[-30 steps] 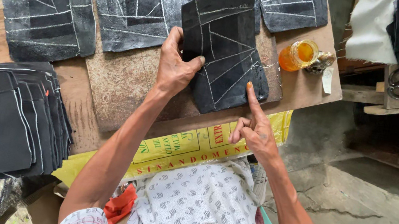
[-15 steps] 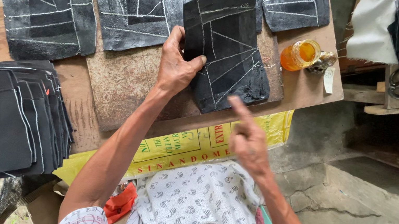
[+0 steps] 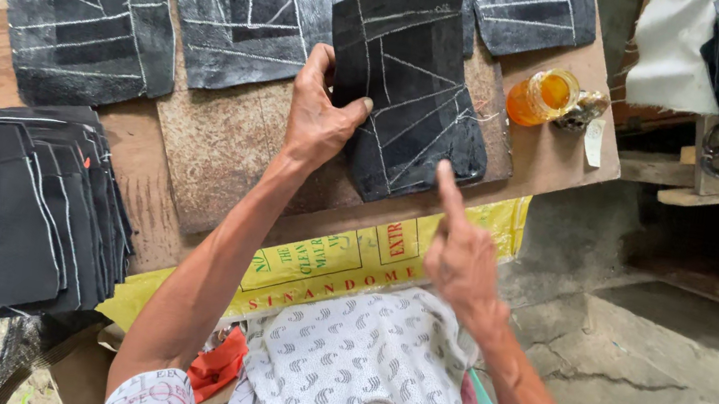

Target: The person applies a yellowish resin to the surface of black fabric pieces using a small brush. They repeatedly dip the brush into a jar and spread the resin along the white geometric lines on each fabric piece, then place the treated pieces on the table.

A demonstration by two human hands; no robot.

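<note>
Black leather piece [image 3: 411,81] with chalk lines lying near the right front edge of the wooden board [image 3: 215,152], partly over other marked pieces [image 3: 242,4]; pinched at its left edge by the left hand [image 3: 320,115], thumb on top; right hand [image 3: 461,251] holding nothing, forefinger out, just off the front edge. Seemingly the step of handling one marked piece; probably calling for a firm hold and a careful lift. Small amber jar [image 3: 541,96] close at the right edge, so little room there; stack of black pieces [image 3: 1,215] at the left; more bare board between.
</note>
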